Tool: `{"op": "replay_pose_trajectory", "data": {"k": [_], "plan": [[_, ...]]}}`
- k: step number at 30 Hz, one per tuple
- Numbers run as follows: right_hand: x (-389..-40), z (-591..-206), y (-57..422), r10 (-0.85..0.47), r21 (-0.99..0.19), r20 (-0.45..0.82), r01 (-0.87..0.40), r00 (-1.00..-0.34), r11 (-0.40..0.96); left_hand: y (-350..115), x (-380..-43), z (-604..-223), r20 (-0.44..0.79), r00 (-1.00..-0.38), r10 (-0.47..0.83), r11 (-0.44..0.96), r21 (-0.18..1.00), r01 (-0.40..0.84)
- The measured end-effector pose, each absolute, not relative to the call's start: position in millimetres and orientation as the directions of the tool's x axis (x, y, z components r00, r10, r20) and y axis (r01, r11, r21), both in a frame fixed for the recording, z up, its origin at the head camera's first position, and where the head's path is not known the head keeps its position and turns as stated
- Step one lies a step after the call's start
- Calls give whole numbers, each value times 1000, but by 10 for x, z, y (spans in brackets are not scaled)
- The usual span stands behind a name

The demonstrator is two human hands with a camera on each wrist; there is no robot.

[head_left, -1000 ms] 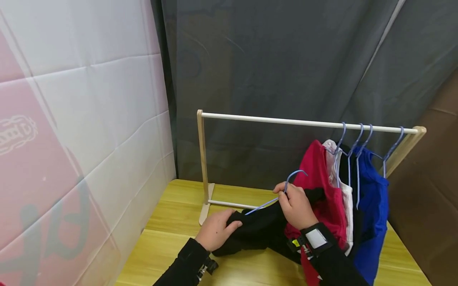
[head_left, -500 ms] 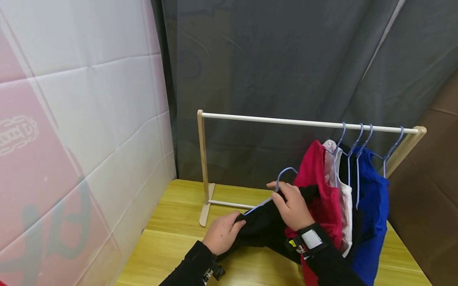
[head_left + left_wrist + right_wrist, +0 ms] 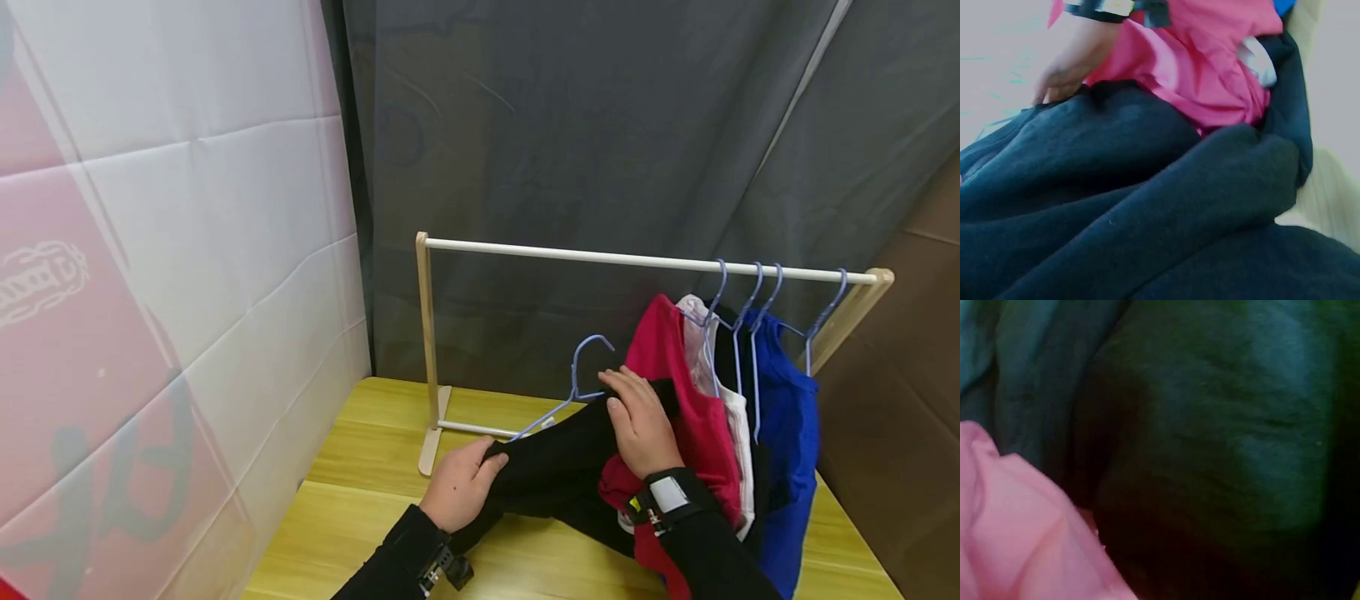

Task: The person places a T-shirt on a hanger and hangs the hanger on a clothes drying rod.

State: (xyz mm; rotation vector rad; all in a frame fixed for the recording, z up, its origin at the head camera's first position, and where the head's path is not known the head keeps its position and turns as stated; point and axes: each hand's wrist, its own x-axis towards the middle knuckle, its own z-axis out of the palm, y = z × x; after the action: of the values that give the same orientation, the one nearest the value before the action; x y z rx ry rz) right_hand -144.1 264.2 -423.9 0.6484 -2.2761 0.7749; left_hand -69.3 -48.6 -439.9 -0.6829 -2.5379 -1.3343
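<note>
A black garment (image 3: 555,467) stretches between the two hands over the table, with a blue hanger (image 3: 576,375) partly inside it. The hanger's hook and neck stand free above the fabric's upper edge. At the left end, the left hand (image 3: 459,487) pinches the garment beside the hanger's sloping arm. Farther right, the right hand (image 3: 647,425) holds the garment's upper edge between thumb and fingers. Dark folds of the garment (image 3: 1147,206) fill much of the left wrist view, where the right hand (image 3: 1075,62) shows at the top. In the right wrist view, the dark cloth (image 3: 1210,425) hides the fingers.
A rack with a white rail (image 3: 555,252) stands on the yellow wooden table (image 3: 352,517). On its right side hang a red top (image 3: 675,358), a white top (image 3: 738,425), something black and a blue top (image 3: 783,433). A grey curtain (image 3: 525,125) is behind.
The right hand has left the hanger's neck and shifted right along the garment's edge. The hanger hook has moved left and up. The left hand has moved slightly right and keeps its hold.
</note>
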Motion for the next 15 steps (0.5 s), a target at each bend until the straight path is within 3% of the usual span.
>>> {"op": "replay_pose_trajectory", "data": {"k": [5, 10, 12, 15], "plan": [[-1481, -4252, 2621, -169, -372, 690, -545, -704, 751, -480, -671, -4354, 330, -887, 322, 401, 801, 444], [-1489, -4145, 2459, -60, -518, 628, -474, -776, 712, -384, -612, -4179, 256, -881, 399, 292, 875, 387], [-1461, -4076, 2380, -43, -579, 594, -464, -803, 671, -306, -592, -4093, 204, -884, 421, 288, 894, 344], [-1402, -3951, 2262, -45, -647, 555, -465, -831, 604, -170, -612, -3986, 230, -874, 429, 320, 866, 385]]}}
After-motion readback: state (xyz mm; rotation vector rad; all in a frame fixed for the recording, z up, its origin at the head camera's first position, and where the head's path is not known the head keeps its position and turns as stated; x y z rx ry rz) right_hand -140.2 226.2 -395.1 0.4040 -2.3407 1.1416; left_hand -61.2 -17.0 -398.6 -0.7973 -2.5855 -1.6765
